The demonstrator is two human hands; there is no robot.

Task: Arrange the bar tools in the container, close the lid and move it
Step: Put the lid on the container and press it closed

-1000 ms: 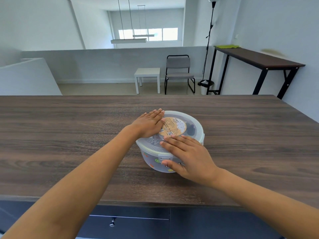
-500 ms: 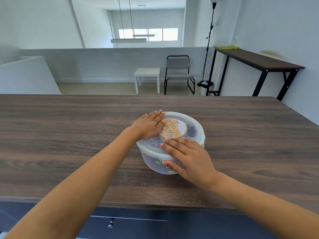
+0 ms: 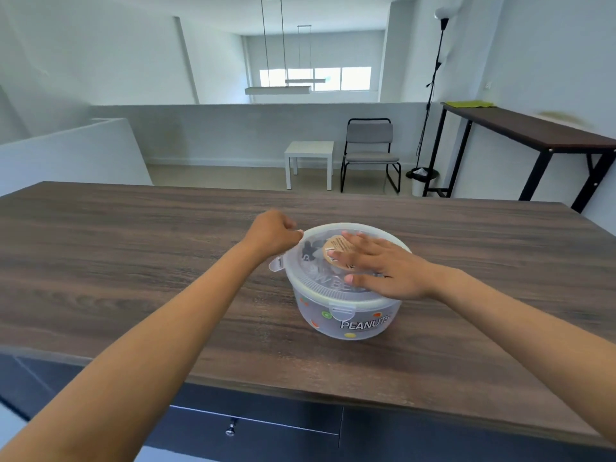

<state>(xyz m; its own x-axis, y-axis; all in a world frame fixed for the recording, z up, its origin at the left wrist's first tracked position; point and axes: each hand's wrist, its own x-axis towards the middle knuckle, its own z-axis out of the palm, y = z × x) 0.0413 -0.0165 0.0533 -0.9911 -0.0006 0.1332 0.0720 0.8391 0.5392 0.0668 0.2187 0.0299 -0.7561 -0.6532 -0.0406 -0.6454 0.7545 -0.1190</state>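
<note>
A: Where's the container (image 3: pixel 346 320)?
B: Centre of frame, on the counter (image 3: pixel 133 261), lid (image 3: pixel 320 281) on top. Front latch (image 3: pixel 343 311) is down; the left latch (image 3: pixel 277 263) sticks out.

A: Right hand (image 3: pixel 383 266)?
B: Flat on the lid, fingers (image 3: pixel 353 258) spread, released, covering part of the round label (image 3: pixel 335 246).

A: Left hand (image 3: pixel 271 233)?
B: At the lid's left rim, fingers curled in, clenched. Touching the rim edge; can't tell if it's gripping anything.

A: Contents?
B: Dark shapes under the lid, unclear.
</note>
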